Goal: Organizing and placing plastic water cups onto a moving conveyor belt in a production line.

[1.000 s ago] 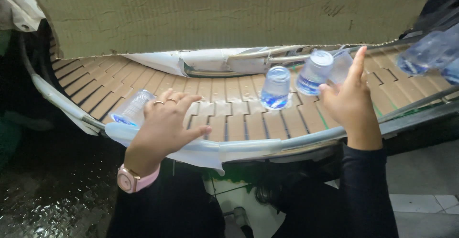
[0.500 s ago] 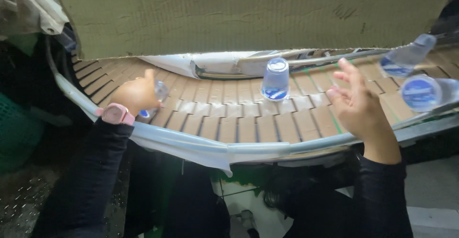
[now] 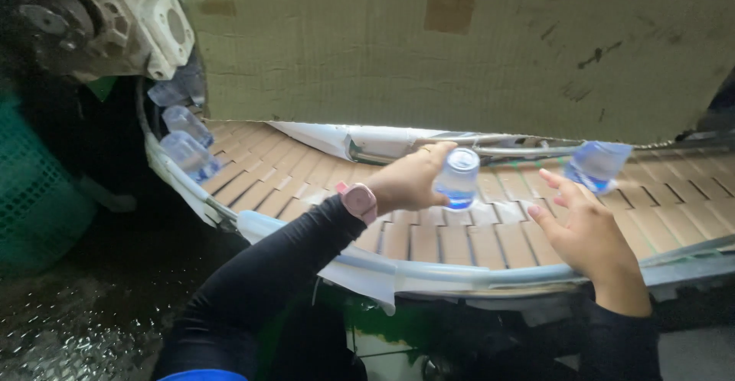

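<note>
Your left hand (image 3: 409,180) reaches across the curved conveyor belt (image 3: 459,235), its fingers wrapped around the side of a small clear bottle (image 3: 458,178) near the middle of the belt. The bottle looks upright and seems to rest on the slats, though you cannot tell for sure that it touches them; a side grip like this suits keeping it steady. A pink wristwatch (image 3: 360,201) sits at the cuff of your dark sleeve.

Your right hand (image 3: 586,232) is spread with the fingers loose and parted, holding nothing. It hovers over the near right part of the belt, just short of a second bottle (image 3: 597,165) that lies tilted farther right, blurred. The fingertips point toward that bottle but do not touch it.

At the far left, where the belt bends away, two more bottles (image 3: 187,140) lie tipped on their sides against the pale guide rail (image 3: 429,272) that edges the belt. That rail runs along the near edge as well, likely to keep bottles from sliding off. A large sheet of cardboard (image 3: 459,44) stands along the far side, hiding what is behind it. A green crate (image 3: 38,197) sits low at the left, beside a wet metal floor (image 3: 69,327).
</note>
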